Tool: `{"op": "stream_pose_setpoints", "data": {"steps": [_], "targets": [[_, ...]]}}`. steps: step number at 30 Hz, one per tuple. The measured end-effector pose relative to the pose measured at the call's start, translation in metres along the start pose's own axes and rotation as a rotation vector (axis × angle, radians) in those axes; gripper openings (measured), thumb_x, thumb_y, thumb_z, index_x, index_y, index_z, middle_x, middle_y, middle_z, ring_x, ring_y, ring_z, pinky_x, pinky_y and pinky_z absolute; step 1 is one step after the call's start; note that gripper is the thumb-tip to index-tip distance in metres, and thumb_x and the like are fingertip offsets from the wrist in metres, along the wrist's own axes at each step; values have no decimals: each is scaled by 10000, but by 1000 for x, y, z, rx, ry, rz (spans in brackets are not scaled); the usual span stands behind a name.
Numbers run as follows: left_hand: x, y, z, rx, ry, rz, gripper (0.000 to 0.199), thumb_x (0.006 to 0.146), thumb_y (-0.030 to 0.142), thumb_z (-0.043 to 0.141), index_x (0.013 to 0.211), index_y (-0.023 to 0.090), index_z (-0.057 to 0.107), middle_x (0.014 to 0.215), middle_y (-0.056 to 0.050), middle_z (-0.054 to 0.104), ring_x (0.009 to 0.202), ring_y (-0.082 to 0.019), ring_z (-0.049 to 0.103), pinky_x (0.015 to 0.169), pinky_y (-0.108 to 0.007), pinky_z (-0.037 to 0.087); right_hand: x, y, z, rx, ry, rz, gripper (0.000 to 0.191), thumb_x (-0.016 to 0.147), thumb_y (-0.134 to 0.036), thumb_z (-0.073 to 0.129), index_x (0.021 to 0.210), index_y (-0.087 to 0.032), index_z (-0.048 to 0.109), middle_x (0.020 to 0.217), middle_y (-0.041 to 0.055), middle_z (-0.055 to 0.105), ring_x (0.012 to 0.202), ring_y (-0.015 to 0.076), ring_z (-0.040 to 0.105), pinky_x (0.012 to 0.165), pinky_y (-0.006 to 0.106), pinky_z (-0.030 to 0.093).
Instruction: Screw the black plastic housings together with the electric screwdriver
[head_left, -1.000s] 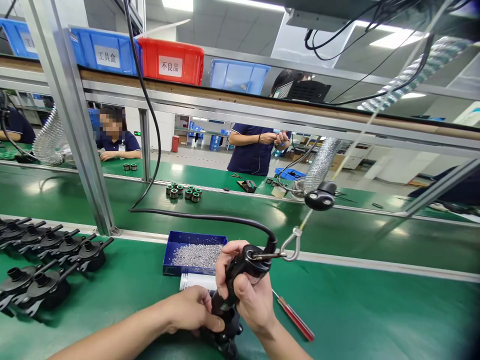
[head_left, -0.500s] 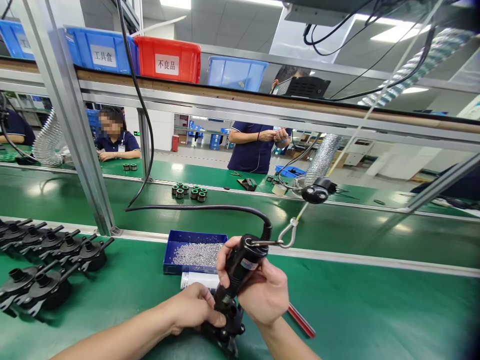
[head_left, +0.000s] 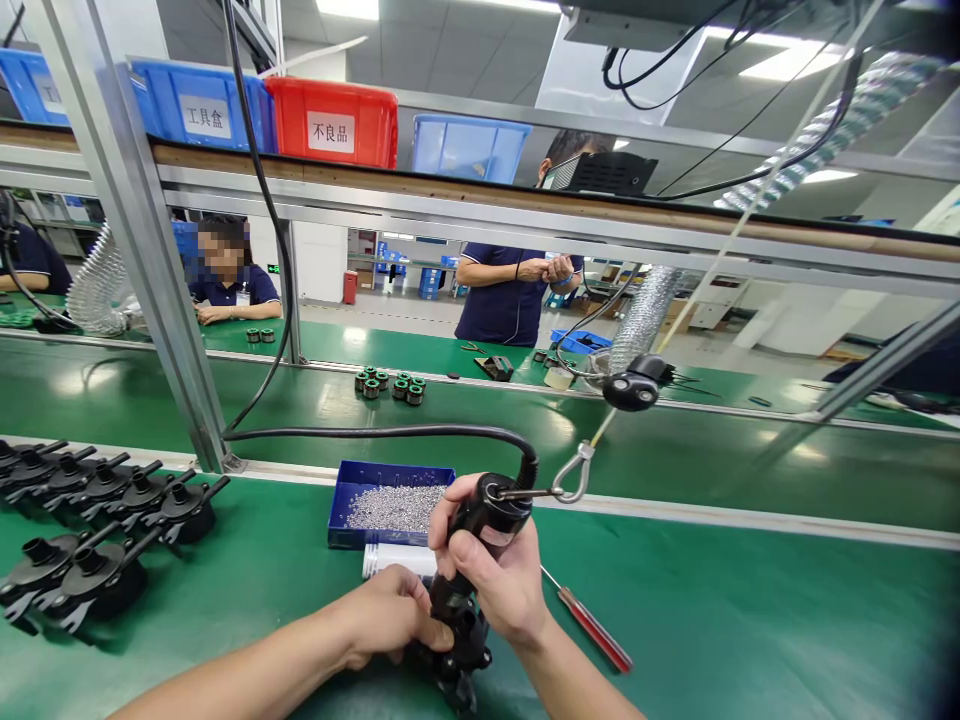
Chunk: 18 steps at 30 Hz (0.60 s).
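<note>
My right hand [head_left: 499, 570] is wrapped round a black electric screwdriver [head_left: 487, 515], which hangs by a metal clip from a cord and trails a black cable. The tool points down at a black plastic part [head_left: 463, 650] on the green bench; its tip is hidden by my fingers. My left hand [head_left: 401, 615] is closed on that part from the left, thumb pressed near the tool's lower end. Just behind the hands stands a blue tray [head_left: 337, 510] of small shiny metal pieces, with a white cylinder [head_left: 397, 560] lying before it.
A red-handled screwdriver [head_left: 596, 628] lies right of my hands. Several black plastic assemblies [head_left: 97, 570] stand in rows at left. Beyond the bench, small green-topped parts [head_left: 390, 384] sit on a green strip. A metal frame post [head_left: 150, 250] rises at left; co-workers are across from me.
My right hand has turned round the electric screwdriver, its thumb now across the front. The red-handled screwdriver shows more fully. The cable has shifted, and the green-topped parts have moved slightly right.
</note>
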<state>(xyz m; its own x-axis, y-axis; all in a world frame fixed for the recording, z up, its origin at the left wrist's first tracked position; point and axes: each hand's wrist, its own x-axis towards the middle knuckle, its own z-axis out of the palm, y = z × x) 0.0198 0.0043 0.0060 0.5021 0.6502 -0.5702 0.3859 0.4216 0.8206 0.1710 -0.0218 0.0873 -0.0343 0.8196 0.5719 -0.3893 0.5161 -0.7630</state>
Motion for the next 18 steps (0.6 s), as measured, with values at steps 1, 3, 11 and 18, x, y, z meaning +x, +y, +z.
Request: {"op": "stream_pose_setpoints", "data": {"steps": [1,3,11,18], "targets": [[1,0,0,2,-3,0,436,522,383,935,730,222,588,700,51,628,632,-134,523,533,-260,292,0,0,0,0,-7,-7,291,977,-426,851,1160,-255,703,778,7,735,557,122,555,542,256,446],[3,-2,0,-1,-12,4,428,525,376,931,735,220,592,696,50,629,628,-133,522,536,-261,287,0,0,1,-2,-22,-7,301,981,-441,843,1164,-255,695,786,10,739,581,132,572,567,272,467],[-10,20,-23,184,129,484,246,781,316,791,961,169,711,857,-13,719,766,-167,617,714,-280,448,-1,-11,-1,-502,187,129,340,1026,-385,732,1313,-273,588,921,-8,678,755,174,633,733,314,556],[17,70,-56,942,456,492,184,844,68,661,772,185,784,894,-83,806,927,-266,752,835,-333,502,-7,-59,-1,-983,86,362,584,1039,-495,601,1558,-315,404,1111,62,742,987,314,717,860,438,581]]}}
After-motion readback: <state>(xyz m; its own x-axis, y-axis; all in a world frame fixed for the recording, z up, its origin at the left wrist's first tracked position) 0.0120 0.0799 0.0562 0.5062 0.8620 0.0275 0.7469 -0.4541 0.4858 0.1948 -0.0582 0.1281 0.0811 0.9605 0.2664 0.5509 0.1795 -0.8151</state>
